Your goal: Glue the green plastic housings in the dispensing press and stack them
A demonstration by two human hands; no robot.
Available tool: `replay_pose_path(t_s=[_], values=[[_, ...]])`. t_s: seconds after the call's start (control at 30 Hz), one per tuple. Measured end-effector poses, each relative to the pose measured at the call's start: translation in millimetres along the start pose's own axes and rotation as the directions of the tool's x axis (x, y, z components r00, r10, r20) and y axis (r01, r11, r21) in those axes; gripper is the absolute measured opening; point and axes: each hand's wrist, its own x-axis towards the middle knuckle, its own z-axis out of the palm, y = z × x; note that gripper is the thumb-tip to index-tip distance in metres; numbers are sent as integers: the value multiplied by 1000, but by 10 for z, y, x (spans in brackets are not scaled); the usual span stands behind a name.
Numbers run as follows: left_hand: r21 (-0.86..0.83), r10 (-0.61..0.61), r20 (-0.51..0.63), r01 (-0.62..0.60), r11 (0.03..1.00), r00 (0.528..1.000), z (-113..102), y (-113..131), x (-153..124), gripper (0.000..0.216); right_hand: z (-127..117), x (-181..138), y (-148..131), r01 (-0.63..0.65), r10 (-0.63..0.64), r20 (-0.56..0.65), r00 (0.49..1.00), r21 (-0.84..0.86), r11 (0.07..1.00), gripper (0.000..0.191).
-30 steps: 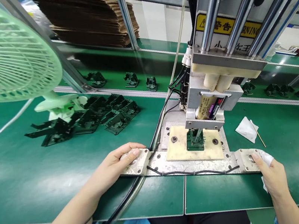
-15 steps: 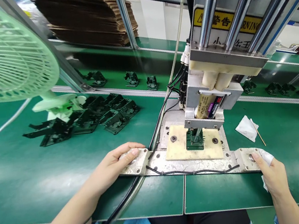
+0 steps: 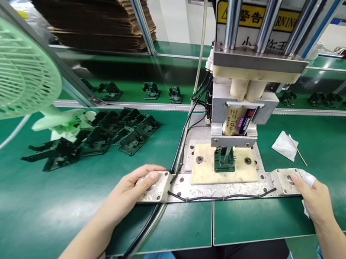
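My left hand (image 3: 144,184) lies over the left metal button block (image 3: 163,188), thumb on its button and fingers round the far side. At the right button block (image 3: 287,181), my right hand (image 3: 315,199) presses its thumb on the round button, with a crumpled white tissue (image 3: 308,178) held in its fingers. Between my hands, a dark green plastic part (image 3: 224,161) sits in the cream fixture plate (image 3: 200,173). A dispensing head with a glue cartridge (image 3: 236,120) is lowered over it. The nozzle tip reaches down to the part; exact contact is unclear.
Dark green parts (image 3: 133,138) lie grouped at left beside a green fan (image 3: 1,64). More parts (image 3: 151,90) stand on the back shelf. Black cables (image 3: 149,225) cross the bench to its front edge. Right of the press lie a folded white wipe (image 3: 284,146) and a thin stick (image 3: 298,151).
The camera view has shifted slightly. Both hands stay on the button blocks, and the dispensing head remains lowered over the green part.
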Motion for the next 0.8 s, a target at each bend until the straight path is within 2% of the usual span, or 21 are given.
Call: replay_pose_path(t_s=[0.37,0.5,0.63,0.8], values=[[-31,26,13,-25,999,1000,7,-33,2,62,-12,2,28,-65,63,-55,996,-21,998,68],[-44,32,-7,-32,999,999,27,-3,-22,57,1,-25,-40,-7,7,-55,998,9,1000,65],[-90,6,-92,-14,996,996,108,116,-89,48,16,-49,-89,37,-37,-42,998,16,999,64],[-35,-22,-124,17,999,992,122,141,-100,49,18,-64,-96,73,-72,-20,997,28,997,61]])
